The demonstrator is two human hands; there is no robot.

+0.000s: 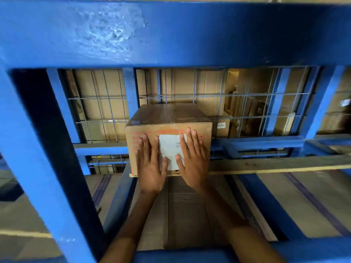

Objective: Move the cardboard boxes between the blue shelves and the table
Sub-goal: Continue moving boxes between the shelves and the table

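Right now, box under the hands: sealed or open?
Sealed: the cardboard box has its top flaps closed flat, with glossy clear tape along the seam.

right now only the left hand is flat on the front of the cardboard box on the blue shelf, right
Not quite: both hands are. The head view shows the left hand and the right hand flat, fingers straight, on the front of the cardboard box on the blue shelf.

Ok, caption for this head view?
Person's left hand and right hand pressed flat on a cardboard box in the blue shelves.
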